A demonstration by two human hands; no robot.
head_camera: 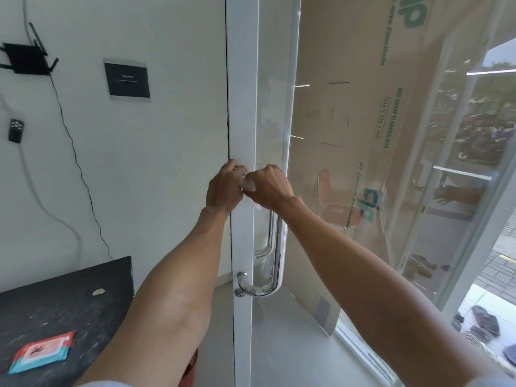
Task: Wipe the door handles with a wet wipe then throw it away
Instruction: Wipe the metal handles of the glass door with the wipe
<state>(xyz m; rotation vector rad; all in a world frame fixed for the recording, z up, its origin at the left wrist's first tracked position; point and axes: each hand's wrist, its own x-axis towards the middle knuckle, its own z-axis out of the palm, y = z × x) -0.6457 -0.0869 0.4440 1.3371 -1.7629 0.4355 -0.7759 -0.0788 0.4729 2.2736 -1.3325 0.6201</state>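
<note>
A chrome pull handle (277, 252) runs down the white-framed glass door (243, 107); a second handle shows through the glass behind it. My right hand (269, 187) is closed around the top of the handle with a white wet wipe (248, 185) bunched in it. My left hand (224, 188) is beside it at the door frame, fingers pinched on the same wipe. The upper end of the handle is hidden by both hands.
A dark table (64, 308) at lower left carries a wet wipe pack (42, 351). A router (26, 58), a black wall panel (127, 79) and cables hang on the white wall. Cardboard (349, 135) leans behind the glass; sandals (484, 321) lie outside.
</note>
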